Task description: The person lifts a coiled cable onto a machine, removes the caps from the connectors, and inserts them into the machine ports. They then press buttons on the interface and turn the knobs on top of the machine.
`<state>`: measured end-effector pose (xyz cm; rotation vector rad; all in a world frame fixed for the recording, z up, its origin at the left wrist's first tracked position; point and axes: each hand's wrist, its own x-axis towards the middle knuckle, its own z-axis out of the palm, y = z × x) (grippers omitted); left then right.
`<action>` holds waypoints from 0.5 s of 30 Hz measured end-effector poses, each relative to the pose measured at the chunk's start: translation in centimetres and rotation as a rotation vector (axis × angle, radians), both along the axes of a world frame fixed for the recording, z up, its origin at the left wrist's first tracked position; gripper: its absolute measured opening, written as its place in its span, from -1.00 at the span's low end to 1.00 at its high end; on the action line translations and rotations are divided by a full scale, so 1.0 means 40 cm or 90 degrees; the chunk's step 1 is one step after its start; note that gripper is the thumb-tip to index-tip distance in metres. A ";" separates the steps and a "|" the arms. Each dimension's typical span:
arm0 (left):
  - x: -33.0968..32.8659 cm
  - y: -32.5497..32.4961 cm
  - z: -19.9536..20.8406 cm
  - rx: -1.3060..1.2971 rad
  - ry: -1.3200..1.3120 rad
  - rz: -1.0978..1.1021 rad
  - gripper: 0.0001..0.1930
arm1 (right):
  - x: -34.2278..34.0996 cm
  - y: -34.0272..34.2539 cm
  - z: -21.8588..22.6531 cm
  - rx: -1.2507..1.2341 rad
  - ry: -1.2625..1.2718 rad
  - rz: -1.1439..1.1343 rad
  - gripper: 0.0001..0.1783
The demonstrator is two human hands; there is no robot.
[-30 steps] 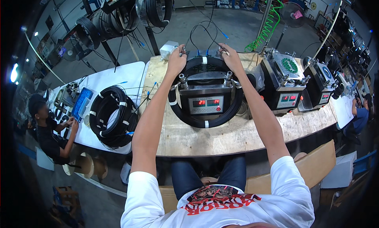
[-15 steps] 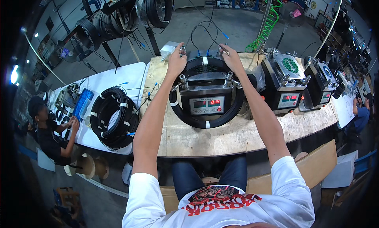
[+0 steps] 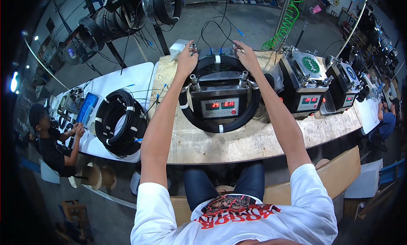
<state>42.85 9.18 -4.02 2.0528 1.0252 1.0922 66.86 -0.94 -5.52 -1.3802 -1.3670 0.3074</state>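
A black polishing machine (image 3: 218, 86) with a lit red digit panel (image 3: 220, 107) stands on the plywood bench before me. Around its top hangs a large coil of black cable (image 3: 220, 128), bound with white tape. At the machine's far left corner, the fingers of my left hand (image 3: 186, 62) close around a metal clamp knob (image 3: 193, 46). My right hand (image 3: 248, 58) is curled at the far right corner, on a knob mostly hidden by the fingers. Thin cables with blue connectors (image 3: 210, 51) run into the far side of the machine, between my hands.
A white block-shaped bottle (image 3: 178, 48) stands beside my left hand. Two similar machines (image 3: 306, 86) (image 3: 345, 84) are to the right, near a green coiled hose (image 3: 282, 33). More black cable coils (image 3: 121, 122) lie on the white table (image 3: 142, 77) at left, where a co-worker (image 3: 51, 139) sits.
The view has shifted slightly, and the digits on the machine's panel have changed. Both my hands stay at the far corners, with the fingers slightly repositioned.
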 end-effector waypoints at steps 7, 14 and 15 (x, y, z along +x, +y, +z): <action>0.001 0.007 -0.005 0.014 0.004 -0.001 -0.39 | 0.005 0.007 -0.010 0.008 -0.018 -0.011 -0.47; 0.014 0.029 -0.015 0.027 0.013 0.006 -0.42 | 0.017 0.018 -0.010 0.036 -0.029 -0.015 -0.55; 0.014 0.029 -0.015 0.032 0.015 0.008 -0.43 | 0.015 0.015 -0.009 0.044 -0.025 -0.016 -0.55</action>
